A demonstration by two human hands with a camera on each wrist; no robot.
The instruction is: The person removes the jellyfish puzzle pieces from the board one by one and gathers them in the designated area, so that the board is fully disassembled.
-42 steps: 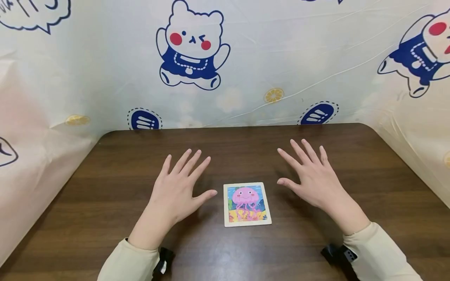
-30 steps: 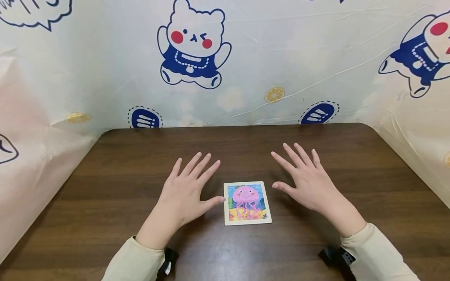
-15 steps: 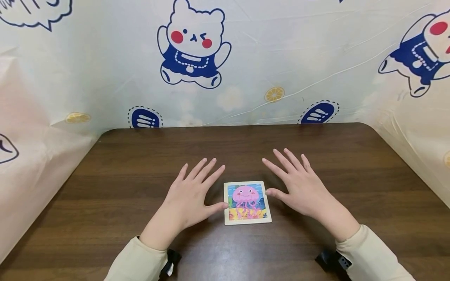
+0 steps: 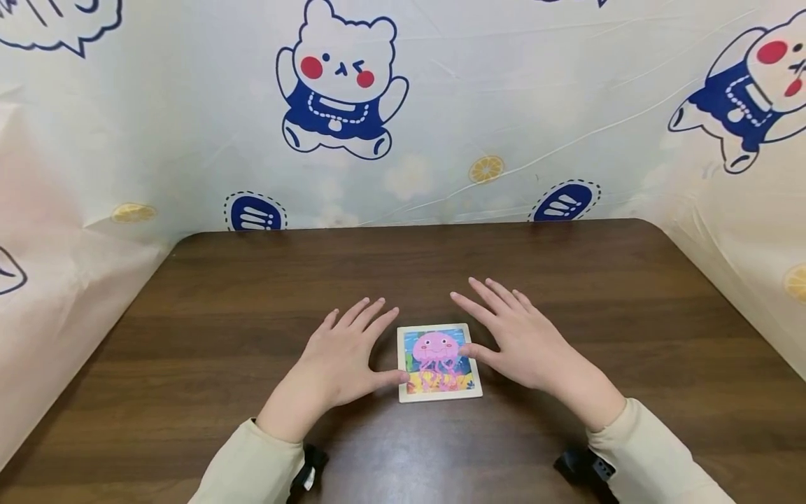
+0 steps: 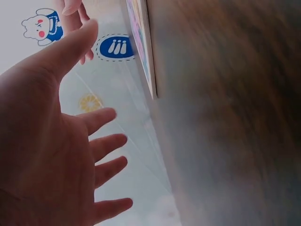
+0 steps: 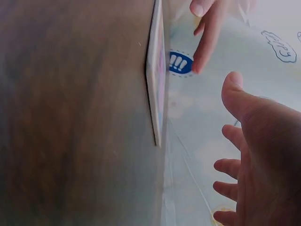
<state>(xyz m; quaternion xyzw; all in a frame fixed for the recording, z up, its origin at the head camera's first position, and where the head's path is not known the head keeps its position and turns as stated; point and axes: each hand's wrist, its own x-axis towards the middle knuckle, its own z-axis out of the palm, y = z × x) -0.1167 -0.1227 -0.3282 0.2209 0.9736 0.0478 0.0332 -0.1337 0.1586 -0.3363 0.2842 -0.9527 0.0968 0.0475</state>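
A square picture board (image 4: 437,367) with a pale frame and a pink jellyfish lies flat on the dark wooden table. Left of it, my left hand (image 4: 340,360) is spread palm down, its thumb overlapping the board's left edge in the head view. On the opposite side my right hand (image 4: 525,343) is spread too, with its thumb over the board's right edge. Both wrist views show the board edge-on, the left view at its top (image 5: 142,42) and the right view near its middle (image 6: 155,84). There the hands appear raised above the table, holding nothing.
The brown table (image 4: 252,280) runs back to a pale curtain (image 4: 441,84) printed with bears and lemon slices, which also closes in the left and right sides. A black strap (image 4: 308,469) sits on the left wrist, and a black device (image 4: 582,465) on the right.
Both hands have moved inward and slightly nearer the person, so their thumbs now overlap the board's edges in the head view. The board stays where it was on the table.
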